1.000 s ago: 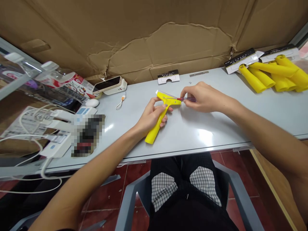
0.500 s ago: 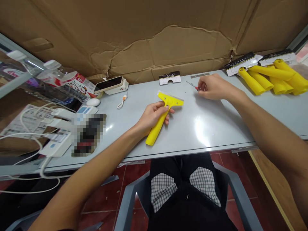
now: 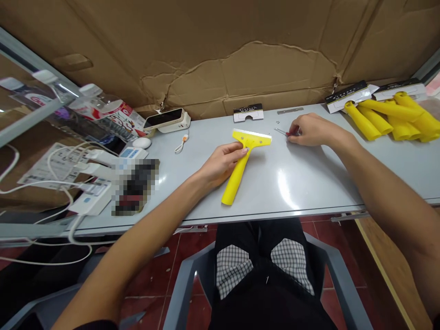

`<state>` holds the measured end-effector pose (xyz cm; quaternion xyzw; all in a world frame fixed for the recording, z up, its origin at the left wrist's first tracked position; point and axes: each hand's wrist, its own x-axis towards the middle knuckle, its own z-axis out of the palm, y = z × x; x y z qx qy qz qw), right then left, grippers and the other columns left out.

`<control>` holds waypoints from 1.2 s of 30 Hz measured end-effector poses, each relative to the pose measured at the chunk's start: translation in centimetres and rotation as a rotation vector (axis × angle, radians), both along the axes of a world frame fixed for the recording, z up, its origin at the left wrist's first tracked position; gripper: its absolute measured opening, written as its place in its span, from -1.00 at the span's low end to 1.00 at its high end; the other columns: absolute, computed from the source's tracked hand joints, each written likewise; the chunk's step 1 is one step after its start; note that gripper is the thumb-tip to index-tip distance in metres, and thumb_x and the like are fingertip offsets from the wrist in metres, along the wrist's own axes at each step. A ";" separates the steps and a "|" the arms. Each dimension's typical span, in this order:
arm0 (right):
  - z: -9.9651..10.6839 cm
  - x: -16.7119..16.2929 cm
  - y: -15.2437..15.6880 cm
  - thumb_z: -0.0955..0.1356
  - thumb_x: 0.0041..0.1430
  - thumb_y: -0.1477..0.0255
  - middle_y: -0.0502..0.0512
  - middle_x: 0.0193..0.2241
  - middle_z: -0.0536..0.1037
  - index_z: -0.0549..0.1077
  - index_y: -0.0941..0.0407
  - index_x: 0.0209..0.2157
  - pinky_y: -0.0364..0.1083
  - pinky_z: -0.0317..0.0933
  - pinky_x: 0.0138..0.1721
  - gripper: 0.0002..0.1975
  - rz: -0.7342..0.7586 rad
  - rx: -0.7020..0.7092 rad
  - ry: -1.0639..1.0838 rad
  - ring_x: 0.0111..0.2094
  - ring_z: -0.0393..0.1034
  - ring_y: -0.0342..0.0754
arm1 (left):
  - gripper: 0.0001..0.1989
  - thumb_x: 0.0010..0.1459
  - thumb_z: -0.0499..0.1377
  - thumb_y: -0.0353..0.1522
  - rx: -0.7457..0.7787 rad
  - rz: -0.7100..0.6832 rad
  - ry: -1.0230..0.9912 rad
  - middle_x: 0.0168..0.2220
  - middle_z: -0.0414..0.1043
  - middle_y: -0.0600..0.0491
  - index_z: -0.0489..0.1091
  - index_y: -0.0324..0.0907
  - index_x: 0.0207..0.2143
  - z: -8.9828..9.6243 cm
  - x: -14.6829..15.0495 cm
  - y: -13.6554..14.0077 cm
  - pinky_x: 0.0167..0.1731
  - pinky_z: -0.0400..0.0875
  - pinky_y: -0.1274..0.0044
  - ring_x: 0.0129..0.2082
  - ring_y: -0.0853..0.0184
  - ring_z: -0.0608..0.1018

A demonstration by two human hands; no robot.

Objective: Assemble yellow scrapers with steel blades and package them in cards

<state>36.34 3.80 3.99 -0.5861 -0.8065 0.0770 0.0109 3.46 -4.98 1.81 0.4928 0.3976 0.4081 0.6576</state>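
Note:
A yellow scraper with a wide head and a thin blade along its top edge is gripped by my left hand, thumb over the neck. Two screws show on its head. My right hand is closed around a small screwdriver, its metal shaft pointing left and a bit of red at the fingers; most of the handle is hidden. Just beyond the shaft's tip lie tiny metal bits, which look like screws. Behind them rests a flat metal blade.
A black-and-white header card stands against the cardboard. Several yellow scraper handles with cards lie at the right. On the left are a phone, a short cable, a power strip and plastic bottles.
The scraper has turned slightly in my left hand, its head a little more face-on. My right hand has drawn the screwdriver's tip back from the tiny metal bits. The view has shifted slightly.

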 end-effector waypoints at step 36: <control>0.7 -2.8 -2.6 0.37 0.49 0.38 0.26 -0.09 0.77 0.71 0.11 -0.09 0.08 0.32 -0.07 -0.76 0.132 0.135 0.179 -0.13 0.59 0.16 | -0.75 0.24 0.55 -0.40 0.001 0.142 -0.125 0.04 0.72 -0.19 0.64 -0.24 -0.08 -0.4 4.9 3.1 0.16 0.60 0.32 0.02 0.16 0.72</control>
